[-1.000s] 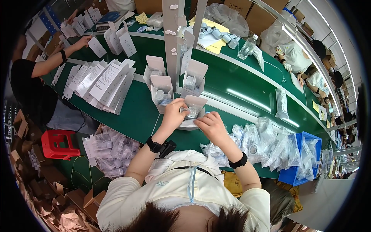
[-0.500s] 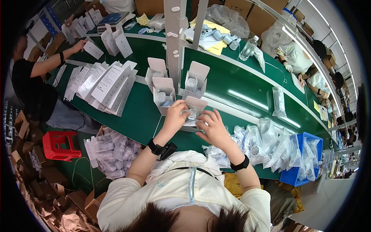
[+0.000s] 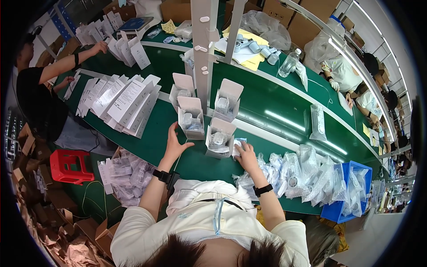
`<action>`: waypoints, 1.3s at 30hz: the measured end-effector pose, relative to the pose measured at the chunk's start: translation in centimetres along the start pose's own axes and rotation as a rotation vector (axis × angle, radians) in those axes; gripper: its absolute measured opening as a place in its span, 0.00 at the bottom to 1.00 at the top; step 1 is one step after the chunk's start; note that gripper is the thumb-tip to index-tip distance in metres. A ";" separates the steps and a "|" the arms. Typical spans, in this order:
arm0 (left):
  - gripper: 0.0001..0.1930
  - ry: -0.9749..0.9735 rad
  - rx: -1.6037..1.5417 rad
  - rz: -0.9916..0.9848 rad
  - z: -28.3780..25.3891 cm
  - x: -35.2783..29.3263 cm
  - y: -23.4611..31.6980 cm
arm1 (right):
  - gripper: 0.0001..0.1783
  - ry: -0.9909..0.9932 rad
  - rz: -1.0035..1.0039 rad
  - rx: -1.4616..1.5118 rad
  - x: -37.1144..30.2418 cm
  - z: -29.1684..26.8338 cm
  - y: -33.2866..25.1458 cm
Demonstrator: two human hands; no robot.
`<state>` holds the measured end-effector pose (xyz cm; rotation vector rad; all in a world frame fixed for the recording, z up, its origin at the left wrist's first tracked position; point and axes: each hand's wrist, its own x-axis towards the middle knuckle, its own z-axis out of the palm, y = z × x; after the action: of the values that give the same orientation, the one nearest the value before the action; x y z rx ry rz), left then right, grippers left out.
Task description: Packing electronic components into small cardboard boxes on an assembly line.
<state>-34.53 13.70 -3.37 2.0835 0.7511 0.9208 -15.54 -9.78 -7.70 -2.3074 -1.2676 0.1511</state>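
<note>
Open white boxes on green table
My L hand spread nr one; R hand apart, on bagged pc, can't tell if gripped.

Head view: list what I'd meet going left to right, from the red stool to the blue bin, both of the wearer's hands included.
Red stool, pile of plastic packets, left hand, nearest open box, right hand, blue bin.
</note>
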 end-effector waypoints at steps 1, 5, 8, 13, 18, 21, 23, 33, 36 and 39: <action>0.38 -0.069 0.070 -0.039 0.4 0.2 -0.6 | 0.32 -0.159 0.089 -0.012 0.0 0.4 0.7; 0.38 -0.216 0.023 -0.146 2.6 1.1 -3.2 | 0.38 -0.469 0.204 -0.117 -0.1 -1.9 -1.4; 0.35 -0.253 -0.034 -0.224 2.4 1.3 -3.3 | 0.46 -0.238 0.030 0.005 0.5 -4.6 -4.8; 0.26 -0.254 -0.063 -0.243 1.0 2.2 -3.3 | 0.52 -0.008 -0.091 0.461 2.2 -1.6 -6.8; 0.21 -0.310 0.312 -0.003 -3.7 3.6 -0.7 | 0.47 -0.181 0.126 0.752 1.0 -4.1 -5.5; 0.22 -0.045 0.425 -0.149 -11.1 5.4 3.0 | 0.32 -0.003 0.275 0.936 -0.7 -7.7 -2.6; 0.29 0.155 0.835 0.052 -15.8 7.5 3.1 | 0.31 0.011 0.322 0.979 1.0 -8.9 -0.3; 0.45 -0.167 1.116 -0.279 -18.6 13.1 -4.3 | 0.47 0.002 0.010 0.706 11.2 -2.4 1.5; 0.46 -0.108 1.146 -0.175 -18.5 11.9 -5.1 | 0.49 -0.061 0.030 0.756 11.1 -2.2 0.9; 0.44 -0.058 1.116 -0.246 -18.8 12.2 -1.1 | 0.51 -0.099 0.115 0.962 11.3 -2.0 -0.2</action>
<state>-42.67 30.38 9.24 2.7951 1.7078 0.2711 -8.72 -1.22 -4.25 -1.5301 -0.8179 0.7415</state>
